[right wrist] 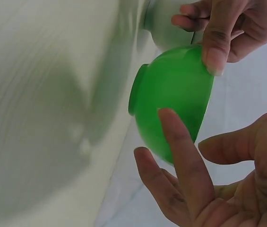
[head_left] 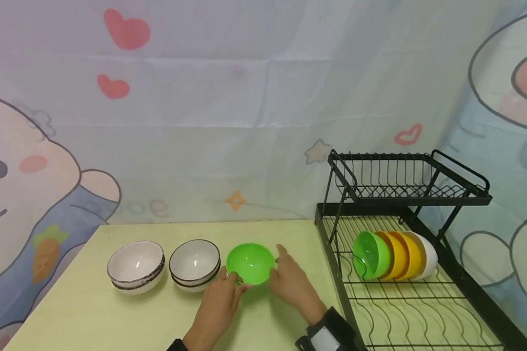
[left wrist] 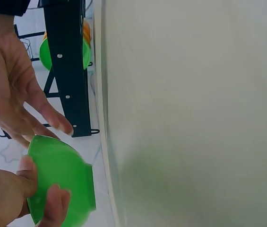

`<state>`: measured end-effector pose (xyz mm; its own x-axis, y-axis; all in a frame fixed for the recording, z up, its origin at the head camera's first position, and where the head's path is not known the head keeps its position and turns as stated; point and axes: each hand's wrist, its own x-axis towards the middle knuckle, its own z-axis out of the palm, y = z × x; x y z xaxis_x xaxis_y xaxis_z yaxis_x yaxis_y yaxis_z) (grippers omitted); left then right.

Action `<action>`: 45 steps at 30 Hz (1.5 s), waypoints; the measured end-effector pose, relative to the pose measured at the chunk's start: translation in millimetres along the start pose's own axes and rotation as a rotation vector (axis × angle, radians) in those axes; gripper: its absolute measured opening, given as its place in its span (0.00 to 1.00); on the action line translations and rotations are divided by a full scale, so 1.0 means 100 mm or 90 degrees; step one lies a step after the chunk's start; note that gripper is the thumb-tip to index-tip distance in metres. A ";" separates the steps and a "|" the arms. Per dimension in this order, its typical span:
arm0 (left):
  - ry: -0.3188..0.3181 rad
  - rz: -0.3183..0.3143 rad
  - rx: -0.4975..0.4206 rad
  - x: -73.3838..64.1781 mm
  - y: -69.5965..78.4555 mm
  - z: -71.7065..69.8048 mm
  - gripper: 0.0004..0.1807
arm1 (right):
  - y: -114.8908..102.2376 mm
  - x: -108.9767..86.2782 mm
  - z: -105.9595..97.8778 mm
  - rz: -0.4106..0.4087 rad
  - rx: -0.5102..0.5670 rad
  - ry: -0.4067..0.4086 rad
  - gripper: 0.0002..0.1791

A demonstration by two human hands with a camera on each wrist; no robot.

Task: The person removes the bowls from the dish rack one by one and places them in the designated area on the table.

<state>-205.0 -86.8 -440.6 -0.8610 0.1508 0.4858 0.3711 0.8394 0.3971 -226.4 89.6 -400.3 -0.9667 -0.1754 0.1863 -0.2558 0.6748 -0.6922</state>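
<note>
A green bowl (head_left: 250, 263) is held just above the table, its mouth tipped up in the head view. My left hand (head_left: 220, 303) pinches its near left rim, with the thumb showing on the bowl in the left wrist view. By the bowl's right side is my right hand (head_left: 293, 282), fingers spread and thumb apart. From the right wrist, its fingers (right wrist: 185, 163) overlap the green bowl (right wrist: 171, 94); whether they touch it I cannot tell. To the left stand two stacks of dark-rimmed white bowls, a nearer stack (head_left: 195, 263) and a farther stack (head_left: 136, 265).
At the right is a black two-tier dish rack (head_left: 408, 199). On its lower tier a green bowl (head_left: 371, 256), yellow bowls (head_left: 406, 256) and a white bowl (head_left: 427, 256) stand on edge in a row. A printed cloth (head_left: 228, 97) hangs behind the pale table (head_left: 92, 312).
</note>
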 end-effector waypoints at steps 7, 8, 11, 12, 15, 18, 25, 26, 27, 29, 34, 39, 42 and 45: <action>0.002 0.006 -0.009 0.02 0.02 0.03 0.14 | -0.04 -0.25 -0.13 -0.041 -0.068 0.036 0.32; -0.001 0.003 -0.016 0.02 0.02 0.03 0.14 | -0.05 -0.28 -0.15 -0.040 -0.072 0.035 0.32; -0.014 -0.006 -0.031 0.02 0.00 0.03 0.12 | -0.08 -0.38 -0.20 -0.043 -0.079 0.024 0.31; -0.017 -0.008 -0.033 0.02 -0.01 0.03 0.12 | -0.09 -0.41 -0.21 -0.045 -0.080 0.021 0.31; -0.019 -0.004 -0.026 0.01 -0.03 0.03 0.12 | -0.10 -0.49 -0.24 -0.068 -0.089 0.020 0.31; -0.025 -0.004 -0.019 0.01 -0.04 0.02 0.12 | -0.12 -0.54 -0.25 -0.088 -0.106 0.030 0.31; -0.046 -0.007 -0.009 0.03 -0.04 0.01 0.13 | -0.13 -0.62 -0.29 -0.084 -0.110 0.004 0.29; -0.048 -0.006 -0.007 0.03 -0.04 0.01 0.13 | -0.13 -0.62 -0.29 -0.086 -0.110 -0.002 0.28; -0.048 -0.004 -0.003 0.04 -0.04 0.02 0.13 | -0.13 -0.63 -0.30 -0.089 -0.113 -0.006 0.27; -0.049 -0.001 0.003 0.04 -0.05 0.02 0.13 | -0.13 -0.63 -0.31 -0.102 -0.122 -0.009 0.23; -0.055 -0.002 0.013 0.06 -0.06 0.03 0.14 | -0.14 -0.64 -0.32 -0.125 -0.145 -0.020 0.17; -0.074 -0.012 0.013 0.07 -0.07 0.03 0.14 | -0.14 -0.65 -0.35 -0.117 -0.162 -0.031 0.15; -0.083 -0.016 0.012 0.08 -0.07 0.03 0.14 | -0.14 -0.65 -0.37 -0.109 -0.165 -0.033 0.15; -0.092 -0.022 0.008 0.10 -0.07 0.01 0.14 | -0.14 -0.65 -0.40 -0.113 -0.160 -0.033 0.14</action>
<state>-216.4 -90.6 -439.9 -0.9149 0.1941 0.3539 0.3362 0.8517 0.4020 -159.4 120.7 -374.9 -0.9079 -0.3378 0.2482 -0.4173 0.7855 -0.4571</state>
